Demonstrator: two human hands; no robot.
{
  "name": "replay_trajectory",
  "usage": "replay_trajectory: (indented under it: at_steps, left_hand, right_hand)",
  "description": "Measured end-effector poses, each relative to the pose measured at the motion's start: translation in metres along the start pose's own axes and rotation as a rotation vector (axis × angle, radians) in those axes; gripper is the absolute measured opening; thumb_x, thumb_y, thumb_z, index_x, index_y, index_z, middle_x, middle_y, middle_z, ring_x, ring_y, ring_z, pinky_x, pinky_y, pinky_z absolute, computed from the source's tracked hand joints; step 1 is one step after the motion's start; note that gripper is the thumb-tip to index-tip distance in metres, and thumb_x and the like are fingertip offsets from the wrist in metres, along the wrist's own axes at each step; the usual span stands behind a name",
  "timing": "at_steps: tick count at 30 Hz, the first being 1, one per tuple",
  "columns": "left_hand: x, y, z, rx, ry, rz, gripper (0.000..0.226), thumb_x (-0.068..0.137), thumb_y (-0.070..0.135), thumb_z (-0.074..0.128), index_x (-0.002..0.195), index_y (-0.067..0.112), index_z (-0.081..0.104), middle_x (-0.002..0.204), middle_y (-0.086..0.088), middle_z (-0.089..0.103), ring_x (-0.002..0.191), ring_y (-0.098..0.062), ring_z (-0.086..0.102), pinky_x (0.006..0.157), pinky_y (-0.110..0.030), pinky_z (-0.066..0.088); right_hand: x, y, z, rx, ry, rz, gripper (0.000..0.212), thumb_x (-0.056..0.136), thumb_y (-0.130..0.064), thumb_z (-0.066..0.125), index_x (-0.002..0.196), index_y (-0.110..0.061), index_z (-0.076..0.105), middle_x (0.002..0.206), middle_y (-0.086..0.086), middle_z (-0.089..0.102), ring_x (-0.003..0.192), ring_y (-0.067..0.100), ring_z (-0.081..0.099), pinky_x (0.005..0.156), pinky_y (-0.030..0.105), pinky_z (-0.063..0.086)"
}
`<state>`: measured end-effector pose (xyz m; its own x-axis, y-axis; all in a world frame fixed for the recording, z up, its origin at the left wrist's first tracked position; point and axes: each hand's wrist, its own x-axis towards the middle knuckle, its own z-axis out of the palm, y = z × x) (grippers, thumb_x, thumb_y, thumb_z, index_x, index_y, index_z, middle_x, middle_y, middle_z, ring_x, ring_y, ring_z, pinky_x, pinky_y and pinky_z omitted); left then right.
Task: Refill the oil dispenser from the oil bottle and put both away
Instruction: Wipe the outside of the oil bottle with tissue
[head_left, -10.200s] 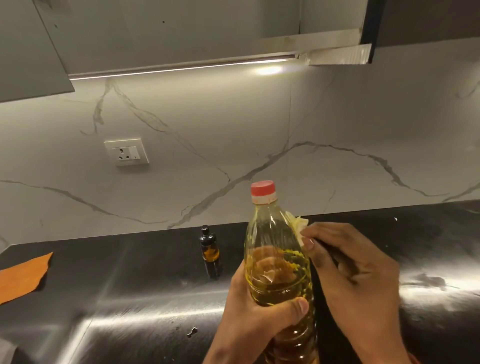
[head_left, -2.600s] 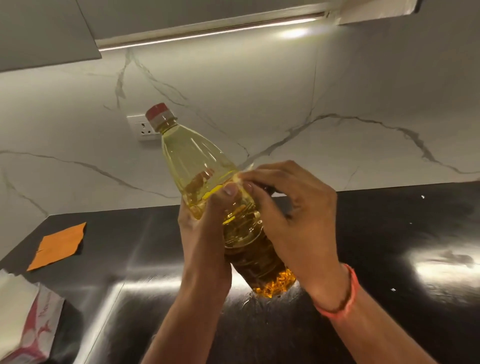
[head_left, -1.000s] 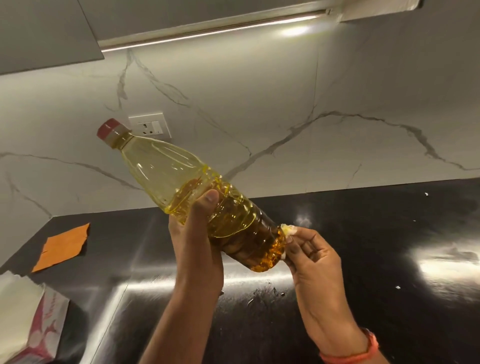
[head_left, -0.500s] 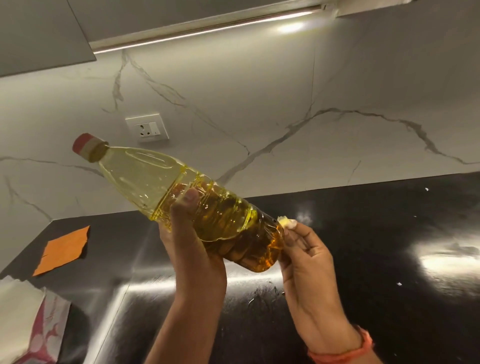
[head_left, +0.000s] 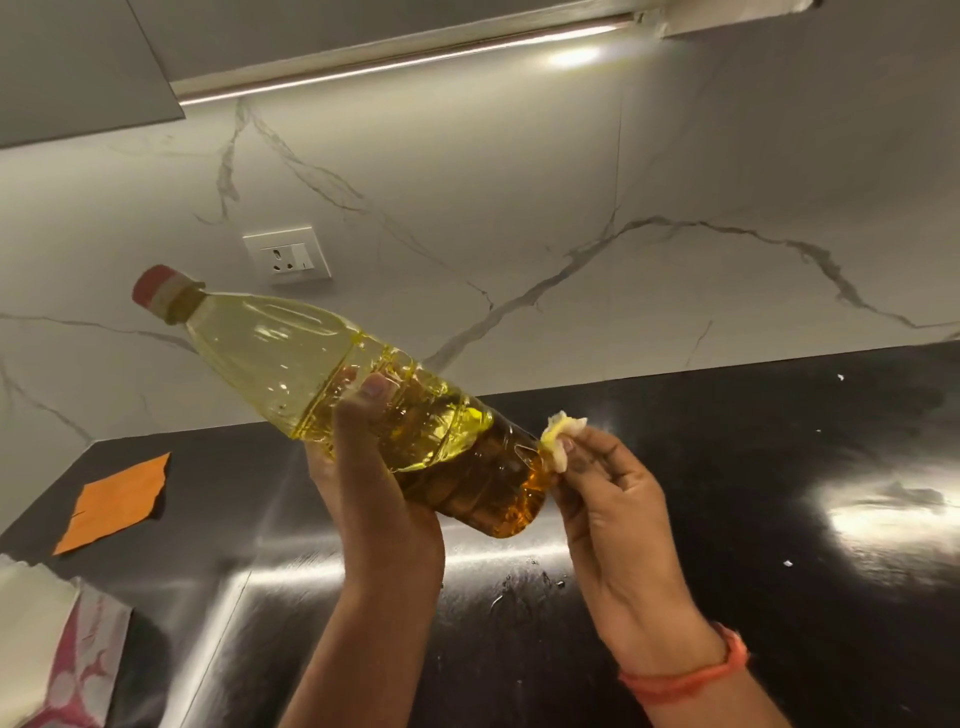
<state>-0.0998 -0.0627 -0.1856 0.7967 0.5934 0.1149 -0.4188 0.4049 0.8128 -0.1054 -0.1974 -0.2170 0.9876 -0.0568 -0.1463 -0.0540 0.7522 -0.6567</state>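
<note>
Oil bottle (head_left: 332, 384): held above the black surface (head_left: 779, 519), tilted nearly flat, its red cap (head_left: 156, 288) up and out past the left hand, base toward the right hand.
Left hand (head_left: 379, 499): wrapped round the bottle's middle from below, thumb across the front.
Right hand (head_left: 613, 509): fingers pinch a small oily tissue wad (head_left: 561, 434) against the bottle's base edge.
Orange paper (head_left: 117, 501): flat on the surface, well out from the left hand.
Printed white packet (head_left: 47, 654): at the lower corner on the left hand's side.
Wall socket (head_left: 287, 254): on the marble backsplash above the bottle.
</note>
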Motion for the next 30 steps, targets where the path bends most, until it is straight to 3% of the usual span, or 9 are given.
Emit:
replay_trajectory:
  at_steps: [2,6,9,12,15,18,21,26,30]
  left_hand:
    - [0.0,0.004,0.003,-0.019,-0.051,-0.025,0.069,0.072,0.046,0.07,0.132,0.013,0.056,0.109,-0.007,0.056,0.105,-0.033,0.06,0.082,-0.054,0.053]
    - [-0.002,0.01,0.007,0.034,-0.044,0.073,0.07,0.076,0.037,0.07,0.141,0.015,0.053,0.109,-0.003,0.062,0.104,-0.028,0.065,0.08,-0.048,0.058]
    - [0.003,0.01,0.002,0.083,-0.017,0.08,0.076,0.073,0.041,0.07,0.142,0.016,0.052,0.109,-0.004,0.062,0.106,-0.035,0.067,0.08,-0.053,0.061]
    - [0.004,0.005,-0.002,0.093,-0.001,0.076,0.078,0.072,0.044,0.071,0.142,0.017,0.052,0.114,-0.005,0.063,0.12,-0.043,0.064,0.092,-0.069,0.054]
    - [-0.001,0.001,0.002,0.114,-0.031,0.088,0.077,0.07,0.042,0.074,0.14,0.017,0.054,0.11,-0.002,0.066,0.11,-0.032,0.07,0.092,-0.059,0.058]
    - [-0.008,-0.006,0.003,0.106,-0.108,0.084,0.068,0.071,0.037,0.076,0.133,0.015,0.057,0.101,-0.003,0.065,0.093,-0.024,0.067,0.082,-0.047,0.057]
    - [-0.015,-0.013,0.004,0.119,-0.155,0.065,0.059,0.073,0.035,0.076,0.125,0.012,0.061,0.099,-0.008,0.068,0.091,-0.027,0.069,0.08,-0.043,0.057]
    - [-0.024,-0.014,0.009,0.089,-0.2,0.04,0.063,0.079,0.045,0.07,0.133,0.013,0.06,0.114,-0.011,0.073,0.108,-0.033,0.072,0.086,-0.043,0.06]
    - [-0.012,-0.005,0.004,0.069,-0.17,0.021,0.076,0.08,0.057,0.074,0.13,0.003,0.056,0.102,-0.015,0.064,0.094,-0.034,0.064,0.082,-0.048,0.052]
  right_hand:
    - [0.002,0.011,-0.001,-0.019,-0.002,0.055,0.021,0.079,-0.001,0.066,0.099,-0.006,0.07,0.09,0.009,0.075,0.08,0.014,0.072,0.073,0.022,0.061]
    - [-0.017,0.033,-0.006,-0.077,-0.033,0.187,0.018,0.083,0.006,0.067,0.096,-0.006,0.071,0.087,0.01,0.075,0.077,0.014,0.072,0.067,0.022,0.059]
    - [-0.028,0.029,-0.009,-0.006,-0.02,0.163,0.018,0.068,-0.002,0.073,0.085,-0.008,0.074,0.084,0.013,0.076,0.073,0.016,0.073,0.059,0.021,0.059]
    - [-0.03,0.015,-0.01,-0.14,-0.045,-0.058,0.029,0.057,-0.022,0.086,0.084,-0.014,0.08,0.088,0.011,0.078,0.076,0.015,0.073,0.065,0.021,0.059]
    - [-0.021,0.007,-0.006,-0.56,-0.055,-0.373,0.019,0.076,-0.02,0.078,0.095,-0.016,0.078,0.088,0.001,0.078,0.083,0.012,0.074,0.074,0.024,0.06]
    - [-0.009,0.0,0.008,-0.842,-0.162,-0.658,0.013,0.086,-0.026,0.073,0.098,-0.023,0.076,0.091,-0.011,0.075,0.089,0.013,0.073,0.077,0.025,0.06]
    - [0.005,-0.015,0.032,-0.934,-0.262,-0.769,0.011,0.091,-0.016,0.072,0.1,-0.019,0.077,0.093,-0.009,0.074,0.088,0.012,0.072,0.077,0.03,0.061]
    - [0.019,-0.031,0.061,-1.004,-0.406,-0.856,0.013,0.093,-0.011,0.071,0.104,-0.015,0.077,0.099,-0.007,0.073,0.092,0.007,0.071,0.081,0.03,0.06]
    - [0.003,-0.022,0.039,-1.108,-0.552,-1.092,0.016,0.092,-0.003,0.071,0.099,-0.015,0.079,0.101,-0.003,0.072,0.094,0.007,0.068,0.079,0.026,0.056]
